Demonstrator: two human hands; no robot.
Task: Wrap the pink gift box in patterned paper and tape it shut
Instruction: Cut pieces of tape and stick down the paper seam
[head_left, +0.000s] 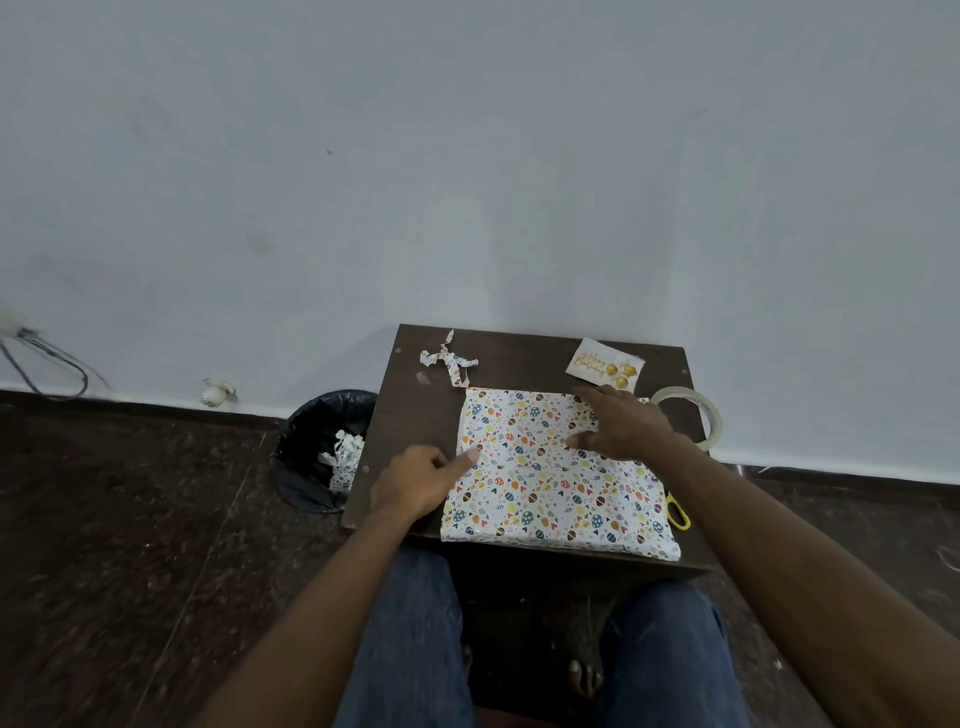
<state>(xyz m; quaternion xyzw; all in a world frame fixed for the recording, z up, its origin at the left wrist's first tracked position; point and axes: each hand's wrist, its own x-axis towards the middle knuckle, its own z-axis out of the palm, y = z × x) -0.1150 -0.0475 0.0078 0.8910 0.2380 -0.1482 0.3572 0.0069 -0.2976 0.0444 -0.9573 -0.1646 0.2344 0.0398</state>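
Head view: I see tape roll (693, 415) at surface's far-right corner, nearest flat-spread right hand (621, 426) on wrapped box (556, 483); left hand (421, 480) loosely curled, pinching nothing.

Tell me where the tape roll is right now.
In the head view, the tape roll lies at the small table's far right edge, just beyond the right hand and behind the yellow scissors.

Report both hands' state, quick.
Left hand: loosely curled, a fingertip pressing the parcel's left edge, gripping nothing.
Right hand: open, flat on the parcel.
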